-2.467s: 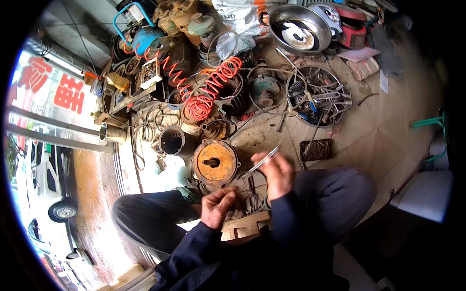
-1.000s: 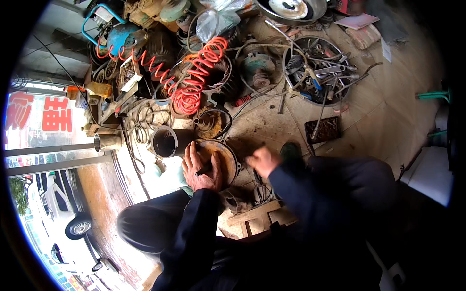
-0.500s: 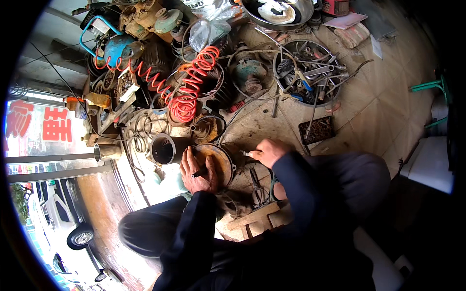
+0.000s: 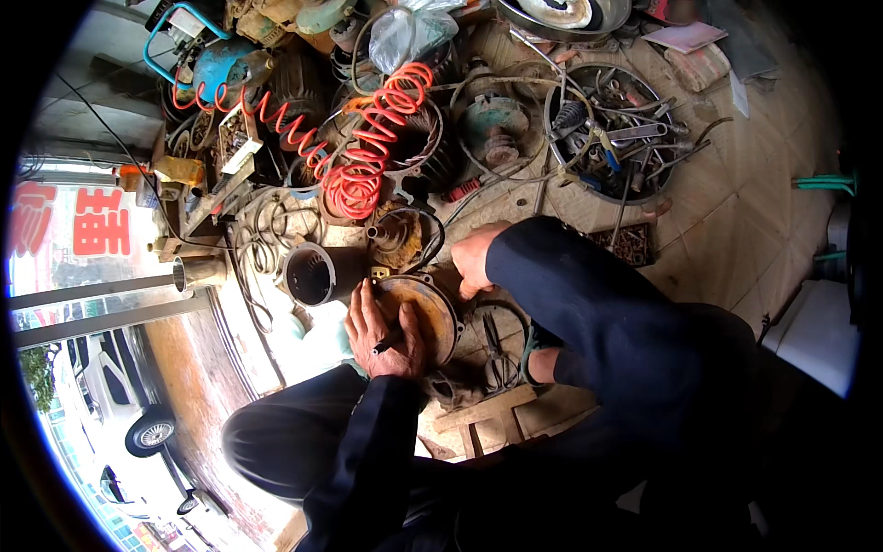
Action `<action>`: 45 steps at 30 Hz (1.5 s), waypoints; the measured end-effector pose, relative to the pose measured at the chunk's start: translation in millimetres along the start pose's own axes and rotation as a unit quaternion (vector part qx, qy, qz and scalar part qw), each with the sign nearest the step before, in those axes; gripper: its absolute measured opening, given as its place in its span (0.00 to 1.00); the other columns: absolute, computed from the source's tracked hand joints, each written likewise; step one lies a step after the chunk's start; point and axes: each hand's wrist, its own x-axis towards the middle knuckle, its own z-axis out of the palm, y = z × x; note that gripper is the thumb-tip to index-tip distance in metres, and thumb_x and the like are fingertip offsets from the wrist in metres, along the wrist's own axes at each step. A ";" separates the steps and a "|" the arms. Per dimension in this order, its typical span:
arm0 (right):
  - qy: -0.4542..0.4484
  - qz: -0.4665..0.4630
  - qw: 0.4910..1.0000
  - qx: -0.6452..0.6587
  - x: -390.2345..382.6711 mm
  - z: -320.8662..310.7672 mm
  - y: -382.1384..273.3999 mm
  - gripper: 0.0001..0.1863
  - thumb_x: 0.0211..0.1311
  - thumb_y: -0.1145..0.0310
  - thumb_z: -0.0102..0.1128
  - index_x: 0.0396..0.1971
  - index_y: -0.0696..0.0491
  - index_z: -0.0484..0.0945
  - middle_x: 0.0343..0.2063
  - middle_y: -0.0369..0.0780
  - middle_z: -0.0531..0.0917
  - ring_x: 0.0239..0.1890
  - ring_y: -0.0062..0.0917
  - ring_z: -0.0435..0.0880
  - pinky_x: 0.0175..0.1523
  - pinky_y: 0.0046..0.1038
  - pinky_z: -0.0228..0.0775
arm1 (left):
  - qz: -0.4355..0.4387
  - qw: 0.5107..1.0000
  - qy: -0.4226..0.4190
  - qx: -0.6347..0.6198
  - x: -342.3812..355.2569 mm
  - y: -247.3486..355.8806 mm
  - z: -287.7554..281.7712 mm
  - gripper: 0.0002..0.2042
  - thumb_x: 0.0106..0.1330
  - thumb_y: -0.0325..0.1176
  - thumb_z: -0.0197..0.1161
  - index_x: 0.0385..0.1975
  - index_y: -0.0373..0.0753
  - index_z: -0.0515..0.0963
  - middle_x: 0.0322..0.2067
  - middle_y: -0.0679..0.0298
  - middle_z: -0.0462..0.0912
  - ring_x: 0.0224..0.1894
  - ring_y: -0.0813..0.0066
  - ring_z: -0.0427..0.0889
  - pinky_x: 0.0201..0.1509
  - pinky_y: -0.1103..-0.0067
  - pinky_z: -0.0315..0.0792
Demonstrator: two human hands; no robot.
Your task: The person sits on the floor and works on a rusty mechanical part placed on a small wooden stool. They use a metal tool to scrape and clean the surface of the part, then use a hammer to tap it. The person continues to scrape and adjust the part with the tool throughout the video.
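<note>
My left hand (image 4: 386,340) grips a round, rusty metal cover (image 4: 437,308) at its left side, thumb on the face and fingers along the rim. A dark rod (image 4: 383,345) sticks up between thumb and fingers; its lower end is hidden. At the cover's far right edge my right hand (image 4: 476,260) is closed, knuckles up. Whatever its fingers hold is hidden beneath it. A hollow dark metal cylinder (image 4: 317,274) lies left of the cover. Just beyond stands a rusty part with a stepped shaft (image 4: 391,237).
A round pan of tools (image 4: 614,138) sits at the far right, near a tray of small metal parts (image 4: 625,244). A coiled red hose (image 4: 354,189) and motor parts crowd the far left. A wooden piece (image 4: 487,409) lies near my legs.
The view has shifted slightly. My right hand has moved left and away from me, around the cover's edge; the small metal piece seen in it is now hidden. My left hand stays on the cover.
</note>
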 end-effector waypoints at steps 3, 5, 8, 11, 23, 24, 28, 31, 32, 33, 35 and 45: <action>-0.019 -0.016 0.997 -0.071 5.4 -17.9 -11.8 0.17 0.51 0.53 0.68 0.18 0.53 0.85 0.22 0.36 0.85 0.31 0.31 0.84 0.40 0.35 0.74 | -0.008 1.000 -0.008 -0.013 0.3 -4.6 1.6 0.32 0.63 0.41 0.59 0.65 0.36 0.61 0.62 0.47 0.65 0.63 0.44 0.63 0.67 0.60 0.58; -0.047 -0.018 0.997 -0.057 12.2 -18.8 -7.5 0.18 0.51 0.53 0.69 0.18 0.54 0.84 0.19 0.37 0.84 0.27 0.30 0.84 0.37 0.34 0.74 | -0.001 1.000 -0.012 -0.021 0.6 -2.3 3.7 0.32 0.63 0.41 0.59 0.66 0.36 0.61 0.62 0.46 0.65 0.63 0.44 0.63 0.67 0.60 0.58; -0.058 -0.057 0.996 -0.018 23.8 -7.6 14.3 0.18 0.52 0.53 0.68 0.17 0.54 0.84 0.16 0.38 0.82 0.22 0.29 0.82 0.32 0.33 0.73 | 0.002 1.000 -0.012 -0.019 1.6 -1.6 6.1 0.32 0.63 0.41 0.58 0.66 0.36 0.61 0.63 0.47 0.65 0.63 0.44 0.63 0.67 0.60 0.58; 0.049 -0.013 0.996 0.076 4.0 22.0 22.2 0.20 0.53 0.49 0.67 0.20 0.53 0.84 0.19 0.40 0.83 0.25 0.32 0.82 0.34 0.34 0.72 | -0.011 1.000 -0.007 -0.007 0.9 0.7 -1.3 0.31 0.64 0.42 0.58 0.66 0.36 0.61 0.63 0.47 0.64 0.64 0.45 0.62 0.67 0.59 0.57; 0.491 0.227 0.573 0.615 60.4 235.9 -87.5 0.24 0.68 0.49 0.47 0.34 0.55 0.83 0.32 0.54 0.82 0.40 0.51 0.80 0.45 0.42 0.71 | -0.046 0.999 -0.025 0.005 -3.4 5.9 0.8 0.31 0.66 0.49 0.56 0.66 0.42 0.61 0.65 0.53 0.64 0.67 0.50 0.60 0.66 0.59 0.58; 0.465 0.232 0.584 0.624 48.5 223.5 -93.3 0.22 0.68 0.52 0.46 0.35 0.54 0.83 0.36 0.55 0.82 0.44 0.51 0.80 0.48 0.41 0.71 | -0.050 0.999 -0.019 0.000 -4.0 3.3 -0.9 0.31 0.66 0.49 0.56 0.67 0.43 0.61 0.65 0.53 0.63 0.67 0.51 0.60 0.66 0.59 0.58; 0.455 0.136 0.668 0.573 31.4 222.4 -72.1 0.22 0.67 0.51 0.48 0.37 0.56 0.82 0.37 0.56 0.82 0.45 0.49 0.81 0.49 0.41 0.70 | -0.057 0.998 -0.035 -0.006 -5.3 -7.3 2.9 0.33 0.66 0.52 0.54 0.68 0.43 0.60 0.66 0.54 0.62 0.68 0.52 0.58 0.68 0.59 0.57; 0.500 0.211 0.658 0.522 3.8 216.2 -59.3 0.24 0.64 0.50 0.57 0.23 0.57 0.80 0.19 0.43 0.80 0.26 0.32 0.78 0.36 0.36 0.69 | -0.045 0.998 -0.043 -0.010 -4.3 -4.3 -6.8 0.35 0.65 0.54 0.56 0.68 0.42 0.59 0.66 0.53 0.62 0.68 0.52 0.59 0.68 0.61 0.57; 0.510 0.198 0.679 0.490 0.8 222.2 -42.5 0.25 0.64 0.49 0.57 0.20 0.57 0.79 0.17 0.43 0.79 0.23 0.31 0.77 0.34 0.35 0.68 | -0.035 0.999 -0.035 -0.018 -5.0 -1.4 -8.7 0.36 0.64 0.55 0.56 0.68 0.41 0.59 0.66 0.53 0.62 0.67 0.52 0.59 0.68 0.62 0.57; 0.518 0.185 0.699 0.457 0.0 230.1 -23.5 0.26 0.64 0.49 0.57 0.18 0.57 0.78 0.15 0.42 0.78 0.21 0.31 0.76 0.32 0.35 0.68 | -0.020 0.998 -0.044 -0.035 -4.5 -6.2 -6.3 0.39 0.62 0.56 0.59 0.68 0.38 0.58 0.65 0.50 0.62 0.67 0.50 0.59 0.69 0.62 0.57; 0.478 0.171 0.762 0.402 -14.1 233.3 -12.1 0.26 0.62 0.49 0.58 0.15 0.57 0.77 0.15 0.45 0.78 0.20 0.35 0.78 0.30 0.36 0.68 | 0.040 0.996 -0.047 -0.060 -3.9 -25.0 -4.0 0.43 0.59 0.59 0.62 0.68 0.36 0.57 0.65 0.46 0.62 0.67 0.47 0.59 0.69 0.62 0.57; 0.268 0.013 0.935 0.231 -37.4 174.8 -59.3 0.22 0.60 0.50 0.59 0.24 0.56 0.83 0.21 0.47 0.82 0.28 0.39 0.83 0.38 0.38 0.72 | 0.135 0.974 -0.138 -0.120 7.4 -55.0 -19.6 0.57 0.44 0.63 0.73 0.71 0.40 0.51 0.67 0.44 0.55 0.67 0.44 0.56 0.70 0.60 0.56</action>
